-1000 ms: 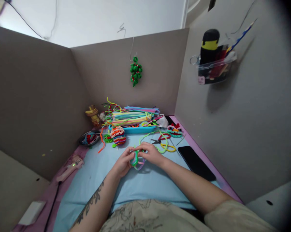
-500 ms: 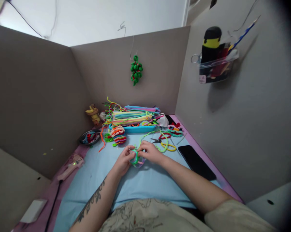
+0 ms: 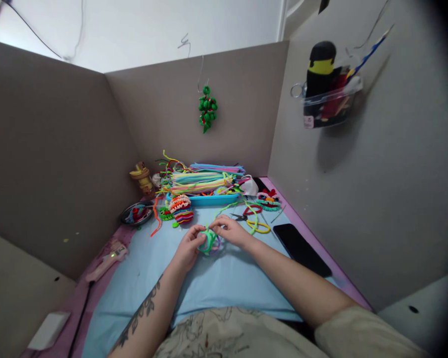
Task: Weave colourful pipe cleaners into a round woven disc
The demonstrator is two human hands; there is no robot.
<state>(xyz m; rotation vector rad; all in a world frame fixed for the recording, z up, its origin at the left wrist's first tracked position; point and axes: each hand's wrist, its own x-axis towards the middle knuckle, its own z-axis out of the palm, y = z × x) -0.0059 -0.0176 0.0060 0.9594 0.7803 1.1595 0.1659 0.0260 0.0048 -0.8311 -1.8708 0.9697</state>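
The coiled pipe-cleaner bundle [image 3: 209, 243], held above the blue mat [image 3: 209, 283] with the left hand [image 3: 188, 246] and right hand [image 3: 231, 232] both pinched closed on its rim, appears light, soft and easily deformed, so grip the outer loops, not loose ends.

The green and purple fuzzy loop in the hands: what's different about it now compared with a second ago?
Both hands, left hand and right hand, have kept hold of the pipe-cleaner loop, and it has been tipped from standing more upright to lying flatter and rounder between the fingers. The scissors, phone, tray of pipe cleaners and hanging green ornament stayed as they were.
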